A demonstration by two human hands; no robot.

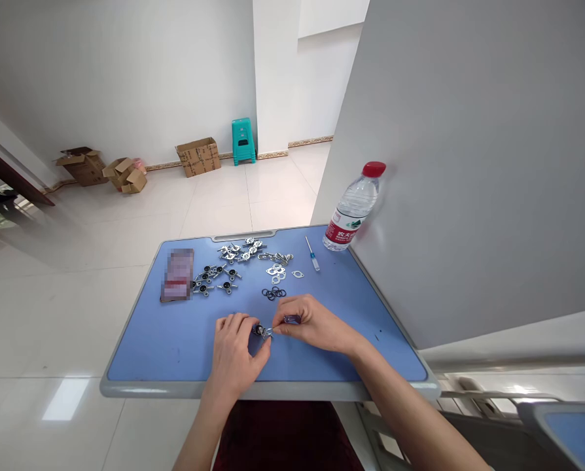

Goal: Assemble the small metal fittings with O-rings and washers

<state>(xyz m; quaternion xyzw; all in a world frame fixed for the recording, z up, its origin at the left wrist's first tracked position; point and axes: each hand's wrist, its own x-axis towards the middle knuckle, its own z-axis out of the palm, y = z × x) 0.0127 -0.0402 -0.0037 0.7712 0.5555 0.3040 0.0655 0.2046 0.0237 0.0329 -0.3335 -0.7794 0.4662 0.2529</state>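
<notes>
Head view. Left hand (234,358): fingers closed, pinching a small metal fitting (262,331) over the near part of the blue table (273,390). Right hand (312,324): thumb and fingers closed on a small screwdriver (291,319), its tip apparently at the fitting; contact is too small to confirm. Far on the table: black O-rings (273,294), silver gaskets (276,269), black-centred fittings (214,278), stamped silver parts (238,250), a spare screwdriver (313,255), a blurred packet (177,275). Far right: water bottle (354,208). Beyond, on the floor: cardboard boxes (198,157), teal stool (241,140).
</notes>
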